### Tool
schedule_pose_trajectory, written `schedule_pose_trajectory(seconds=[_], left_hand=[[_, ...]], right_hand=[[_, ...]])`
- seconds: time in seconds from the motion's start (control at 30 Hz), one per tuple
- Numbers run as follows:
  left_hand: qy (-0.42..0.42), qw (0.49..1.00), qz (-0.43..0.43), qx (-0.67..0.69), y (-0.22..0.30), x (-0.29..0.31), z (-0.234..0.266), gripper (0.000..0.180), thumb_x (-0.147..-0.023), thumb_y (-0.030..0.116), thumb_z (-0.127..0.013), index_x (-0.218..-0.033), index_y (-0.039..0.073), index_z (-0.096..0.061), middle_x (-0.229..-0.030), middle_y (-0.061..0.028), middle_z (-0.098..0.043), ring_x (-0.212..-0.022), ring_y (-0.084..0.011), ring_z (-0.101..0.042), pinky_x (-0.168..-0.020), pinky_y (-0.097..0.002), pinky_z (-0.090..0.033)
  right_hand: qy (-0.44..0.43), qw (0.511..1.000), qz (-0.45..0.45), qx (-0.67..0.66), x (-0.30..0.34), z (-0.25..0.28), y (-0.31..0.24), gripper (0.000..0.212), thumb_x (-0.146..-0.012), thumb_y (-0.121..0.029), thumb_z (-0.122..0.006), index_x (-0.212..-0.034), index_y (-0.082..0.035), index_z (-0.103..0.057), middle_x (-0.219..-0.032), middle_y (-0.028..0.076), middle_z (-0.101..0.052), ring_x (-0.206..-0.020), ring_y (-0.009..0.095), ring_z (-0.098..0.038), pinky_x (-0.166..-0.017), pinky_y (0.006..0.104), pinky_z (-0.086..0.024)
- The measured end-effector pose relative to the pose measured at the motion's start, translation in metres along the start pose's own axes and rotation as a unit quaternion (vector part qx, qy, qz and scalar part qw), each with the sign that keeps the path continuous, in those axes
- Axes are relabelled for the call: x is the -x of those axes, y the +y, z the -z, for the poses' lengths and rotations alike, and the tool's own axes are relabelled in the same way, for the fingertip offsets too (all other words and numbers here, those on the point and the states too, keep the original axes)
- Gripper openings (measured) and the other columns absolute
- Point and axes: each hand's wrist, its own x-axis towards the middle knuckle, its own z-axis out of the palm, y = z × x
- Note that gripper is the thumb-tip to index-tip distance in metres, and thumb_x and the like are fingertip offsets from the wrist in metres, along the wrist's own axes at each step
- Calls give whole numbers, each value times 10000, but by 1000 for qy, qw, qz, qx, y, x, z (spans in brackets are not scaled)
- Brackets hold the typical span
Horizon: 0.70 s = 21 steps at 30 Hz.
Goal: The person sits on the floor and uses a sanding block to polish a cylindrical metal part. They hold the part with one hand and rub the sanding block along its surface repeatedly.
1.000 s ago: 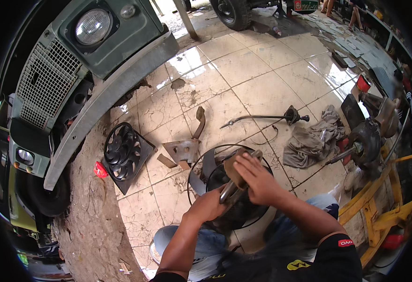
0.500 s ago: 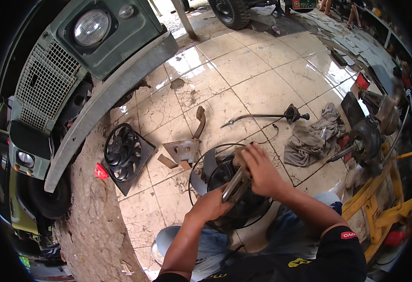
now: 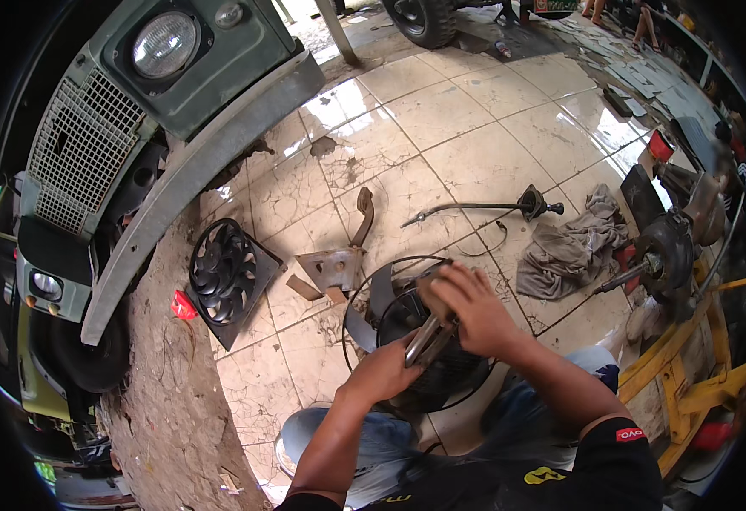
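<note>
Left hand (image 3: pixel 383 370): was closed around the lower end of the metal part (image 3: pixel 424 339) | Right hand (image 3: pixel 482 319): its fingers lay over the brown block (image 3: pixel 432 288) at the upper end; I could not tell if they gripped | Metal part: was tilted between both hands, above the black fan (image 3: pixel 400 315)

The left fingers (image 3: pixel 387 364) hide the metal bar's (image 3: pixel 423 340) near end; far beyond them, the top edge crops a tyre (image 3: pixel 427 24).
</note>
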Motion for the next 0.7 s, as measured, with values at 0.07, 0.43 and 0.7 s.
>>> schedule_pose_trajectory(seconds=[0.07,0.43,0.7], left_hand=[[1,1000,6,-2,5,-1,3,653,-904,233,-661,-1517,152,-452,-1140,-279,-691,-1066,-464,-654,-900,-502,-527],[4,1000,-9,-13,-3,-3,-2,647,-904,234,-664,-1513,154,-461,-1114,-280,-698,-1058,-466,-657,-901,-504,-530],[3,1000,2,-5,5,-2,3,589,-915,252,-669,-1466,122,-506,-1124,-271,-704,-1059,-456,-666,-892,-496,-534]], right_hand=[[12,991,-129,-41,-9,-3,16,739,-756,-64,-684,-1462,-37,-466,-1556,220,-404,-1502,472,-286,-1224,612,-211],[3,997,-83,-4,-3,3,4,734,-781,-59,-622,-1493,-46,-442,-1582,196,-395,-1520,404,-293,-1225,610,-199],[-37,994,-94,38,1,9,8,713,-779,-55,-603,-1479,-48,-463,-1586,190,-399,-1528,405,-281,-1220,646,-170]])
